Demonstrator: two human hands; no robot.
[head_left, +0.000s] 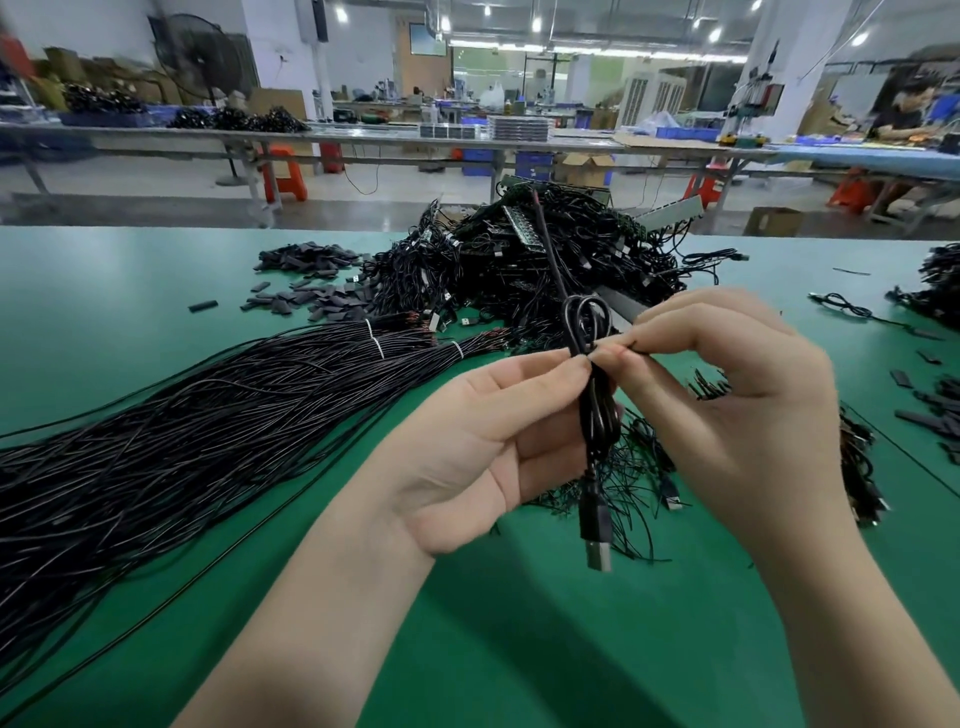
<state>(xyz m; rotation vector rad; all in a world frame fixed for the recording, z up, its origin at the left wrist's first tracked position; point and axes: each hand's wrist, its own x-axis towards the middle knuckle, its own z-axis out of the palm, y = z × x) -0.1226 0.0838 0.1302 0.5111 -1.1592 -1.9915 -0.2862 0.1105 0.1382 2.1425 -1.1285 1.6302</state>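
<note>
Both hands held one folded black USB cable above the green table: our left hand pinched its middle, our right hand pinched a thin tie beside the loop; plug hung down.

Head-worn camera looks forward and down, close over the green table.

The looped cable is black throughout and ends in a black USB plug with a silver metal tip. The table surface is uniform green and carries black wire bundles bound with white ties, black flat sleeves and a black cable heap. The stools are orange-red and the bins blue.
</note>
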